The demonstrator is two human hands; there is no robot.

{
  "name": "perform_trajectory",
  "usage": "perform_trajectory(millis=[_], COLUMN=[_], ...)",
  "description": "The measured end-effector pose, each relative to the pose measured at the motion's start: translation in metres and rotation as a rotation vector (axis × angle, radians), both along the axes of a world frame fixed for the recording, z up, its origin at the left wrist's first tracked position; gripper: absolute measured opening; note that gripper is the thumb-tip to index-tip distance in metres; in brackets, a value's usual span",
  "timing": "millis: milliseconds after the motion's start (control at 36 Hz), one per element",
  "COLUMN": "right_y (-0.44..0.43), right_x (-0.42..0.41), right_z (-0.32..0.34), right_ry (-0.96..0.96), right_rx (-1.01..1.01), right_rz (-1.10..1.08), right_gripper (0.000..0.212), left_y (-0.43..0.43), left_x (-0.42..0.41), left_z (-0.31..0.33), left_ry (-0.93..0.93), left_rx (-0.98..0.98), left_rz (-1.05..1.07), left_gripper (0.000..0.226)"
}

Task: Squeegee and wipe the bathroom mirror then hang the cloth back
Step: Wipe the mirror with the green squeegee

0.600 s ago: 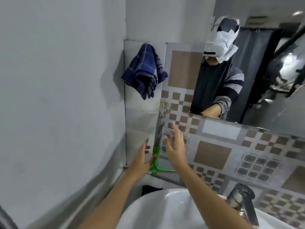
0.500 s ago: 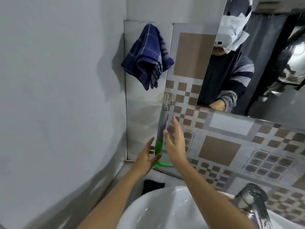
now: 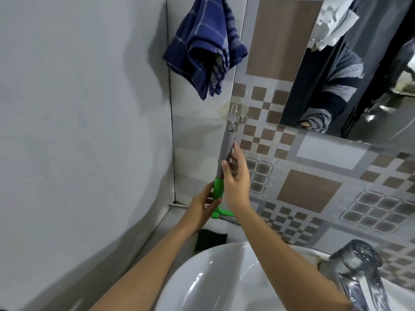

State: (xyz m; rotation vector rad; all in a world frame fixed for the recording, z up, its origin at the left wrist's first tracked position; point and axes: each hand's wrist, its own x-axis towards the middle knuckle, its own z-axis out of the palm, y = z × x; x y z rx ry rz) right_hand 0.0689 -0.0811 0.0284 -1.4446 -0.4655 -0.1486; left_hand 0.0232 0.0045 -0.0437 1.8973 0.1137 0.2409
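A squeegee (image 3: 226, 149) with a grey handle and a green head hangs upright from a clear hook (image 3: 233, 113) on the tiled wall. My right hand (image 3: 237, 185) wraps its thumb and fingers around the lower grey handle. Below it, my left hand (image 3: 201, 209) holds the green neck just above the blade. Higher on the wall, left of the squeegee, a dark blue checked cloth (image 3: 206, 46) hangs bunched up. The mirror (image 3: 370, 75) fills the upper right and reflects a person in a striped sleeve.
A white basin (image 3: 213, 277) lies below my arms, with a chrome tap (image 3: 357, 270) at its right. A dark sponge (image 3: 210, 239) sits on the ledge behind the basin. A plain grey wall (image 3: 78, 131) stands close on the left.
Both hands rose from open beside the squeegee and closed on it, the right on the grey handle, the left on the green neck. The view has moved closer.
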Motion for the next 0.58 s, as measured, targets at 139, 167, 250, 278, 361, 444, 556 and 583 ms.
perform_trajectory(millis=[139, 167, 250, 278, 361, 444, 556, 583], right_y=[-0.006, -0.009, -0.018, -0.022, -0.039, -0.064, -0.106, -0.118], right_x=[-0.011, -0.013, -0.019, -0.021, -0.029, -0.039, -0.05, -0.052], right_z=[0.007, 0.01, 0.023, 0.029, 0.052, 0.078, 0.113, 0.121], right_ry=[-0.002, -0.012, -0.055, -0.072, -0.129, -0.2, -0.279, -0.295], right_rx=[0.015, 0.022, 0.044, 0.051, 0.095, 0.123, 0.143, 0.143], right_rz=[-0.005, -0.008, 0.005, 0.016, 0.039, 0.005, -0.064, -0.083], right_gripper=[0.051, 0.05, 0.051, 0.051, 0.051, 0.054, 0.072, 0.075], left_y=[0.005, 0.005, 0.003, 0.002, -0.007, -0.023, -0.043, -0.047], left_x=[-0.01, -0.013, -0.019, -0.021, -0.029, -0.039, -0.047, -0.049], left_z=[0.011, 0.015, 0.029, 0.034, 0.054, 0.083, 0.118, 0.125], left_ry=[-0.007, -0.016, -0.047, -0.066, -0.143, -0.215, -0.254, -0.262], left_rx=[0.061, 0.067, 0.083, 0.089, 0.137, 0.156, 0.218, 0.228], left_rz=[-0.026, -0.028, -0.029, -0.031, -0.042, -0.076, -0.161, -0.183], left_gripper=[0.041, 0.042, 0.045, 0.046, 0.045, 0.044, 0.046, 0.047])
